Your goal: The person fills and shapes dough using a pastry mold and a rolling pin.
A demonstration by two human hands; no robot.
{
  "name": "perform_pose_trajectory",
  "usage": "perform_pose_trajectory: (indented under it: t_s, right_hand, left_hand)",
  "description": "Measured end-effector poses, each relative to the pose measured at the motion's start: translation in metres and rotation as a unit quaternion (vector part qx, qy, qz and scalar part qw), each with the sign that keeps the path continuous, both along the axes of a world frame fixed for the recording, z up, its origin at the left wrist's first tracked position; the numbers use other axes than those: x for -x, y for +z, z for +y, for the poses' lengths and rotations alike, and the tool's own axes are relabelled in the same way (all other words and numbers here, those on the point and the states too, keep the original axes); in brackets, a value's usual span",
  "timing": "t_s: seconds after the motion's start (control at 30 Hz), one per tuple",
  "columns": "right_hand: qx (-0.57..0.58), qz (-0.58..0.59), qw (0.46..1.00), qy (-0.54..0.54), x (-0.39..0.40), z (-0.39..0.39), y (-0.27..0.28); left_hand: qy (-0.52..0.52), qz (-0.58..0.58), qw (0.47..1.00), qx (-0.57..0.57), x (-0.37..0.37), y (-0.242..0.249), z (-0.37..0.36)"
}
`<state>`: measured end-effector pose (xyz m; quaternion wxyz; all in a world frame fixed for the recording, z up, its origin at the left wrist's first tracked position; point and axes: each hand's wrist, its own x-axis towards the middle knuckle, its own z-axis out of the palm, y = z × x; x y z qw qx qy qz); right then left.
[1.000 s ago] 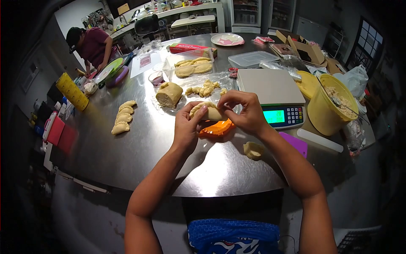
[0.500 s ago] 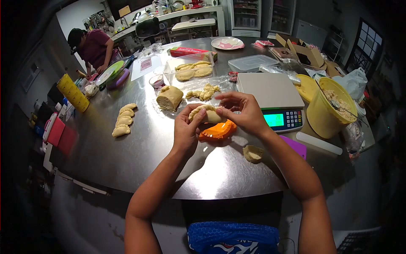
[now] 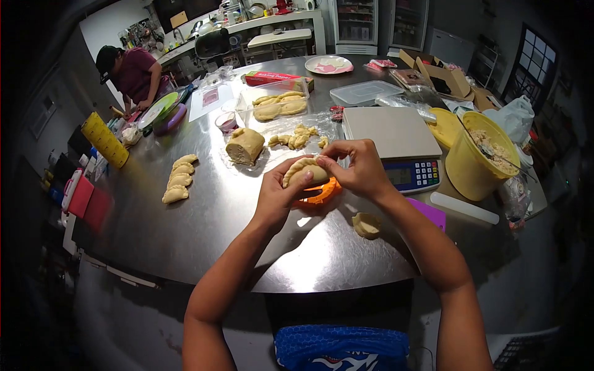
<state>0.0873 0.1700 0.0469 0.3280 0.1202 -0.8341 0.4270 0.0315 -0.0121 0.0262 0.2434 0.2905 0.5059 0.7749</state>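
Note:
A pale half-moon dough turnover (image 3: pixel 302 174) with a crimped edge is held up above the steel table. My left hand (image 3: pixel 278 190) cradles it from the left, thumb lying across its front. At its upper right end my right hand (image 3: pixel 354 168) pinches the rim between thumb and fingers. Beneath them lies an orange mould (image 3: pixel 323 194), partly hidden by the hands. A small piece of dough (image 3: pixel 367 226) rests on the table below my right wrist. Behind the hands are a thick dough log (image 3: pixel 245 146) and torn dough scraps (image 3: pixel 297 138) on plastic wrap.
Several crimped turnovers (image 3: pixel 179 179) lie in a row at left. More fill a clear container (image 3: pixel 247 99). To the right stand a scale (image 3: pixel 391 137), a yellow bucket of filling (image 3: pixel 473 164), a white rolling pin (image 3: pixel 464 208) and a purple scraper (image 3: pixel 428 213). Another person (image 3: pixel 139 74) works at far left.
The turnover has tilted, its crimped edge now more upward, and my right hand has closed in on its rim. The scale's green display has gone dark. The view has shifted slightly.

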Motion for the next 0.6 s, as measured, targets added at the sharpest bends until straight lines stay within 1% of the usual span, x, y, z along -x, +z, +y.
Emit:
perform_pose_trajectory:
  t_s: [0.07, 0.1, 0.13, 0.2, 0.23, 0.3, 0.33, 0.43, 0.5, 0.53, 0.6]
  right_hand:
    - [0.017, -0.049, 0.998, 0.044, -0.001, 0.003, 0.004]
    - [0.042, -0.112, 0.991, 0.059, -0.002, 0.005, 0.007]
    - [0.042, -0.11, 0.991, 0.06, 0.0, 0.007, 0.005]
    - [0.206, -0.139, 0.958, 0.142, 0.004, 0.009, -0.002]
    - [0.206, -0.138, 0.958, 0.141, 0.003, 0.013, -0.003]
    - [0.2, -0.165, 0.948, 0.183, 0.002, 0.014, -0.001]
    - [0.199, -0.165, 0.948, 0.183, 0.002, 0.014, -0.002]
    - [0.195, -0.146, 0.956, 0.162, 0.002, 0.01, -0.004]
    - [0.18, -0.084, 0.968, 0.154, 0.0, 0.006, -0.001]
    - [0.181, -0.084, 0.968, 0.154, -0.001, 0.005, 0.001]
    - [0.054, -0.047, 0.99, 0.12, -0.003, 0.007, 0.005]
  left_hand:
    - [-0.02, 0.01, 0.999, 0.032, 0.006, -0.004, -0.003]
    - [-0.01, 0.02, 0.999, 0.026, 0.007, -0.005, -0.004]
    - [-0.009, 0.022, 0.999, 0.026, 0.007, -0.004, -0.005]
    - [-0.009, -0.016, 1.0, 0.007, 0.006, -0.002, -0.005]
    - [-0.01, -0.016, 1.0, 0.007, 0.007, -0.002, -0.004]
    - [-0.012, -0.022, 1.0, -0.002, 0.007, -0.003, -0.005]
    - [-0.011, -0.022, 1.0, -0.002, 0.008, -0.003, -0.005]
    - [-0.016, -0.031, 0.999, -0.003, 0.007, -0.002, -0.005]
    - [-0.024, -0.05, 0.998, 0.004, 0.005, 0.002, -0.006]
    - [-0.023, -0.051, 0.998, 0.004, 0.006, 0.002, -0.006]
    - [-0.031, -0.056, 0.998, 0.005, 0.006, 0.001, -0.006]
